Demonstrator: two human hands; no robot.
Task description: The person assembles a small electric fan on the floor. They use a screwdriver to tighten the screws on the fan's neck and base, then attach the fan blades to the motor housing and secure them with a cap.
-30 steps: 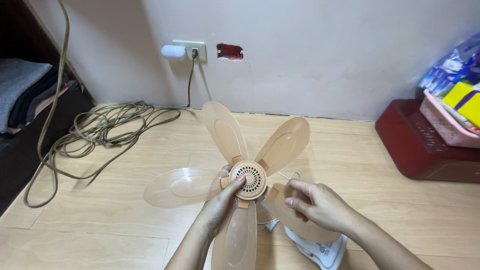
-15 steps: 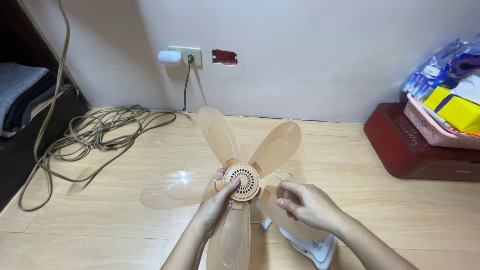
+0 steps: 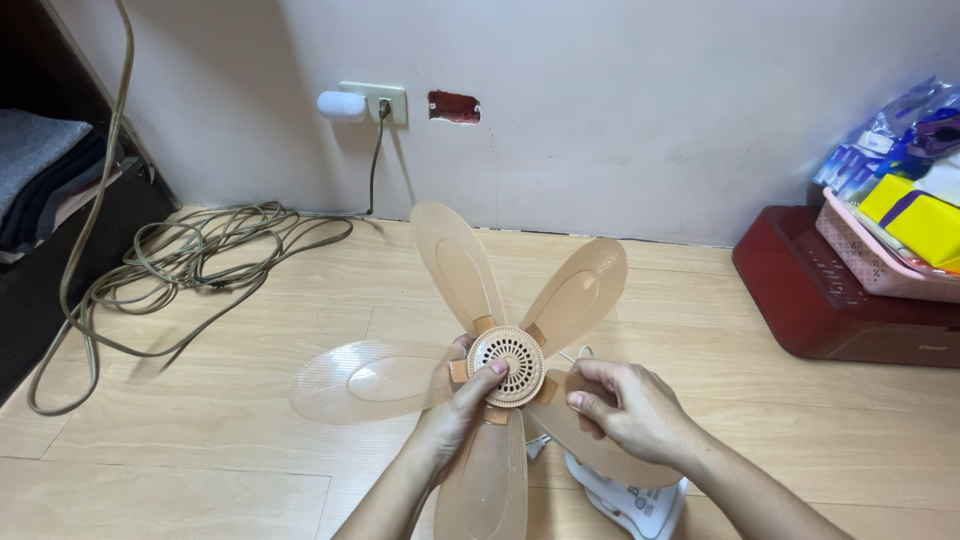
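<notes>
The left hand (image 3: 455, 415) grips the round, slotted hub of a translucent peach plastic fan blade (image 3: 507, 365), thumb pressed on its face. The right hand (image 3: 625, 410) pinches the lower right blade between fingers and thumb. The fan blade is held above a pale wooden floor (image 3: 230, 440) (five blades spread out). A white fan base (image 3: 630, 500) sits beneath; a coiled grey cable (image 3: 190, 250) lies well apart.

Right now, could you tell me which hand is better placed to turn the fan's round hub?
Probably left: the left hand already grips the hub, thumb across its grille. The right hand pinches a blade beside it.
</notes>
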